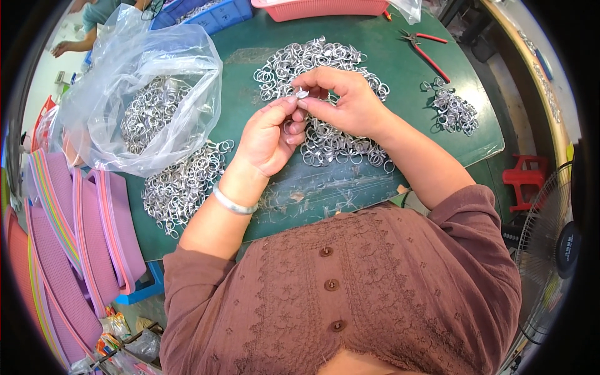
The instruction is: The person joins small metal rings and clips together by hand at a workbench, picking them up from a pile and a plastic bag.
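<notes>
Over the middle of the green table (319, 194), my left hand (265, 140) and my right hand (350, 103) meet at the fingertips. Between them they pinch a small silver metal ring (302, 94) with a flat, bright face. Both hands are closed, and my fingers partly cover the ring. Beneath and behind my hands spreads a large pile of silver rings (312, 57). Left of my left forearm lies another ring pile (184, 187). A clear plastic bag (203, 72), its mouth open, holds more rings (150, 119).
Red-handled pliers (431, 61) lie at the far right, by a small ring pile (455, 112). A blue crate (215, 15) and pink basket (322, 9) stand along the back. Striped purple woven material (94, 231) is at left; a red stool (525, 181) and fan (544, 237) at right. Another person's hand (65, 48) shows upper left.
</notes>
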Demonstrator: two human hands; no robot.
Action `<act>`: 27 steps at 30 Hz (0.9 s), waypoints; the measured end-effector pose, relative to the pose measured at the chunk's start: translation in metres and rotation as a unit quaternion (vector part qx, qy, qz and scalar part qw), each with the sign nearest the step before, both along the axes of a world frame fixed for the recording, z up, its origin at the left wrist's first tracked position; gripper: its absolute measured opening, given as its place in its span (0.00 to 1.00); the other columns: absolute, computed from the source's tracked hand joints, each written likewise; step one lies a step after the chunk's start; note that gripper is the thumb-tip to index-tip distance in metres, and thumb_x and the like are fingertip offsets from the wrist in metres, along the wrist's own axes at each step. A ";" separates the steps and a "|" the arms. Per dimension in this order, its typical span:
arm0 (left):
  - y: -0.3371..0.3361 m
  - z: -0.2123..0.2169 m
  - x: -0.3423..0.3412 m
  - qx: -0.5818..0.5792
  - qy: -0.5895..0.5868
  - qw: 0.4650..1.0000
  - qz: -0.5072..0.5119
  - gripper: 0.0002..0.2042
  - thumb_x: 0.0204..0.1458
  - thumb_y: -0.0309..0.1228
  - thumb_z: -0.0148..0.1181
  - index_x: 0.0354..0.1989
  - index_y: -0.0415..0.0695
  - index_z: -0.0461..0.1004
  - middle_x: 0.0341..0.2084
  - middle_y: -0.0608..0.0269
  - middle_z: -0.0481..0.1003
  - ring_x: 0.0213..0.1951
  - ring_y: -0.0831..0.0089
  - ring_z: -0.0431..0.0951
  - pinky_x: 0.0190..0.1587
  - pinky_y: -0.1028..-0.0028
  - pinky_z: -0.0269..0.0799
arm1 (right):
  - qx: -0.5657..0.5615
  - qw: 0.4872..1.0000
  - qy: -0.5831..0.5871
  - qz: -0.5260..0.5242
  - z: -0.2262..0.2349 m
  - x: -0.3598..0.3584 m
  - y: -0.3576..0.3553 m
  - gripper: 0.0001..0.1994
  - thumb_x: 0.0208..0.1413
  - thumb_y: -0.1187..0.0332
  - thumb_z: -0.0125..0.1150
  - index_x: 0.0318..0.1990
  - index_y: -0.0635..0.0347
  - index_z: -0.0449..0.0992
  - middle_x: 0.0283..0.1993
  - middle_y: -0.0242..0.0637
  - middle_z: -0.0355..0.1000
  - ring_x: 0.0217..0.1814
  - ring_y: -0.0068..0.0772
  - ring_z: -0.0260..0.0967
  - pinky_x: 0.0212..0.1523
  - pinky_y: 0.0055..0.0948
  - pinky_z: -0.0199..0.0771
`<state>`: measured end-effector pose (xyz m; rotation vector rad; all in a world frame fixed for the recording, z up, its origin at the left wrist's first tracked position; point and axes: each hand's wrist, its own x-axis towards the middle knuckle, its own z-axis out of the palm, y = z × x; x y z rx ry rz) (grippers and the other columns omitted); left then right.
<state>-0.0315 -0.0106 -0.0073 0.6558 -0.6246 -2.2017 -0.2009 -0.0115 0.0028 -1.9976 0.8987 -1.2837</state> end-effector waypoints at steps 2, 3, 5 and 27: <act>0.002 0.002 -0.001 -0.044 -0.057 0.997 0.028 0.06 0.53 0.30 0.47 0.31 0.40 0.67 0.20 0.69 0.65 0.21 0.82 0.60 0.21 0.84 0.55 | -0.009 1.000 0.006 -0.016 0.001 -0.001 0.000 0.12 0.44 0.76 0.60 0.39 0.62 0.73 0.29 0.32 0.69 0.28 0.20 0.66 0.29 0.19 0.68; 0.003 0.004 -0.002 -0.108 -0.122 0.984 0.075 0.06 0.53 0.30 0.49 0.31 0.40 0.69 0.20 0.70 0.65 0.20 0.83 0.60 0.21 0.85 0.55 | -0.016 0.999 0.011 -0.032 0.002 -0.001 -0.001 0.11 0.44 0.75 0.59 0.39 0.62 0.73 0.28 0.34 0.70 0.27 0.20 0.68 0.28 0.20 0.69; 0.004 0.005 -0.004 -0.170 -0.185 0.961 0.119 0.06 0.53 0.30 0.50 0.31 0.41 0.70 0.19 0.71 0.66 0.20 0.84 0.61 0.21 0.85 0.55 | -0.010 0.999 0.006 -0.032 0.001 -0.001 -0.001 0.12 0.43 0.75 0.59 0.38 0.62 0.73 0.28 0.34 0.70 0.27 0.20 0.68 0.28 0.20 0.69; 0.001 -0.002 -0.002 -0.180 -0.138 0.966 0.124 0.07 0.53 0.29 0.49 0.36 0.42 0.72 0.20 0.72 0.68 0.20 0.85 0.62 0.20 0.86 0.55 | -0.038 0.999 0.028 -0.019 0.003 -0.003 -0.003 0.12 0.43 0.78 0.59 0.38 0.62 0.72 0.27 0.31 0.68 0.27 0.22 0.65 0.28 0.21 0.65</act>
